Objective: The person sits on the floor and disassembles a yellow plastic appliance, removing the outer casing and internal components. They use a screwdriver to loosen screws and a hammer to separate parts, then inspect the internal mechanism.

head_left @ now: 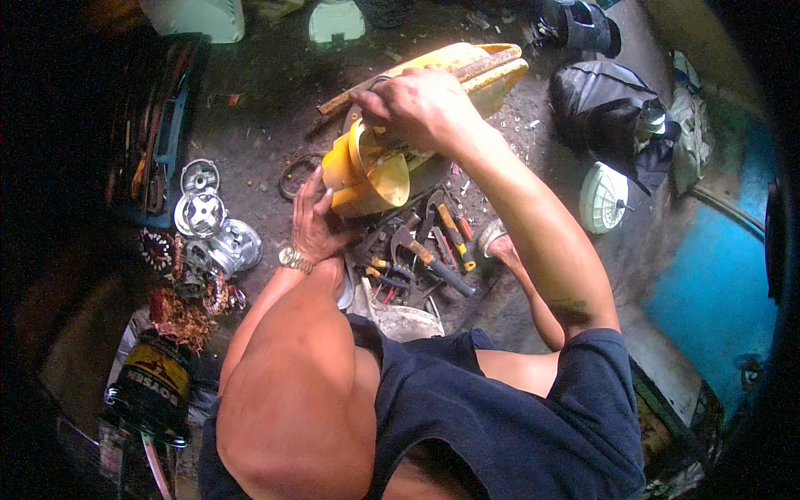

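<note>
A yellow machine housing (385, 185) with a rounded, open near end lies on the floor before me. My left hand (315, 221), with a metal-band watch at its wrist, rests against the left side of the housing, its fingers stretched along it. From above, my right hand (417, 108) reaches over the housing with its fingers curled closed; what they grip is hidden beneath. Beyond my right hand extends a longer yellow part (492, 71) with rusty edges.
Hammers (433, 262), pliers (385, 271) and other hand tools lie between my feet. Silvery metal motor parts (204, 212) and a tangle of copper wire (179, 317) are at left, near a black pail (150, 383). A black bag (604, 108) and a white round grille (604, 198) are at right.
</note>
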`<control>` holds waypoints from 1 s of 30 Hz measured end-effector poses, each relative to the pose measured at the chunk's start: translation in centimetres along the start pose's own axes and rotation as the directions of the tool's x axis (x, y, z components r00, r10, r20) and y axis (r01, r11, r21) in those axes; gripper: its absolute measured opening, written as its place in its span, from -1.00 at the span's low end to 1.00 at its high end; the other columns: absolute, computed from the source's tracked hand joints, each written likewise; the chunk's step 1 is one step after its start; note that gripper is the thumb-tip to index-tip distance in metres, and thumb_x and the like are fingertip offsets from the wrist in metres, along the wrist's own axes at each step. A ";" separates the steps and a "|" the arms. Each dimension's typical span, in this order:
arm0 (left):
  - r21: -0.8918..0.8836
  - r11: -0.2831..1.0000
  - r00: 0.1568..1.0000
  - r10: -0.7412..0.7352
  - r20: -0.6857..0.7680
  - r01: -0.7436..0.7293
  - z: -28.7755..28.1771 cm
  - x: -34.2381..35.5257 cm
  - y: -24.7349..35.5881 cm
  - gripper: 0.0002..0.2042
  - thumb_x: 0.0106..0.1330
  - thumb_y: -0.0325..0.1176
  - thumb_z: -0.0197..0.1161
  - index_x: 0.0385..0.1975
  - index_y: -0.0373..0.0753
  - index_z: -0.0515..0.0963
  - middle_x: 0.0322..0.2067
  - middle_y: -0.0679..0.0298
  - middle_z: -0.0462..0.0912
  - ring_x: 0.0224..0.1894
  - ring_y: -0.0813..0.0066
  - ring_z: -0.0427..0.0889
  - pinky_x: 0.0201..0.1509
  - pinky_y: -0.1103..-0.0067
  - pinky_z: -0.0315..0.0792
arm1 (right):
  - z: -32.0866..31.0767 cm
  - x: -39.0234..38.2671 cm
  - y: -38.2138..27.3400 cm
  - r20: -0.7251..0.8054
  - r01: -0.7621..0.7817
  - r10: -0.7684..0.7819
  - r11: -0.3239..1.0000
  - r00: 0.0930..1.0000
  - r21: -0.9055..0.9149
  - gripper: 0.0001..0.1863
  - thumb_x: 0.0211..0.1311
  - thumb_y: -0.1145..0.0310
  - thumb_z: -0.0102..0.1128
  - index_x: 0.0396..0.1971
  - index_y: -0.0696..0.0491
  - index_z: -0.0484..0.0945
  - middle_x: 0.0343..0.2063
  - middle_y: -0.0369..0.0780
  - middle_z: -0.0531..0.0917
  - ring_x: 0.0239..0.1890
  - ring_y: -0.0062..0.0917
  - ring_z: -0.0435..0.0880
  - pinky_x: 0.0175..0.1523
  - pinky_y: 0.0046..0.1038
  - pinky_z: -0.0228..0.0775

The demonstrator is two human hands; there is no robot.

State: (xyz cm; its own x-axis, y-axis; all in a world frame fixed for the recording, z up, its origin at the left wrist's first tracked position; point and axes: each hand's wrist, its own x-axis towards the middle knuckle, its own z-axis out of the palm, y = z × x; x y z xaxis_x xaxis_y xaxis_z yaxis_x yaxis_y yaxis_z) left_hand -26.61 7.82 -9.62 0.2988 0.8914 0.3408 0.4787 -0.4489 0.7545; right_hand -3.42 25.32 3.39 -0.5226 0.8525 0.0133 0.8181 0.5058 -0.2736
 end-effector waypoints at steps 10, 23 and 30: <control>0.218 0.931 0.938 -0.324 0.123 0.293 -0.3 4.3 0.2 -0.20 0.08 0.27 0.38 0.15 -0.24 0.40 0.09 -0.03 0.45 0.24 -0.12 0.35 0.34 0.08 0.21 | -1.9 0.8 -1.7 0.057 -0.216 0.217 0.976 0.975 -0.021 -0.55 0.25 -0.05 0.09 -0.63 -0.07 0.75 -0.67 -0.12 0.67 -0.53 -0.24 0.71 -0.27 -0.20 0.56; -0.217 0.973 0.962 -0.012 0.271 0.073 2.2 15.4 9.2 -0.29 0.00 0.07 0.53 0.05 -0.27 0.48 -0.13 0.00 0.51 -0.11 0.01 0.54 0.00 0.22 0.42 | -11.6 -7.2 14.9 0.159 -0.367 0.357 0.648 0.920 0.668 -0.60 0.29 0.19 0.11 -0.53 0.24 0.66 -0.65 -0.37 0.61 -0.57 -0.74 0.47 -0.33 -0.53 0.39; -0.202 0.978 0.943 0.027 0.331 0.043 2.4 18.5 10.9 -0.28 -0.02 0.04 0.55 0.07 -0.29 0.47 -0.15 -0.03 0.50 -0.14 0.01 0.54 -0.03 0.22 0.45 | -10.7 -7.1 19.0 0.169 -0.344 0.333 0.584 0.927 0.735 -0.62 0.20 0.17 0.25 -0.49 0.25 0.69 -0.62 -0.38 0.62 -0.57 -0.75 0.48 -0.40 -0.58 0.37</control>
State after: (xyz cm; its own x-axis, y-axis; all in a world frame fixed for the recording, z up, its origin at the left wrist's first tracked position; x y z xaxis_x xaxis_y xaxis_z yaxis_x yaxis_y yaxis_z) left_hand -13.87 19.27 3.56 0.5682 0.8078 0.1565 0.3141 -0.3887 0.8662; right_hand 18.40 30.24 8.35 -0.2526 0.9369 -0.2416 0.4809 -0.0951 -0.8716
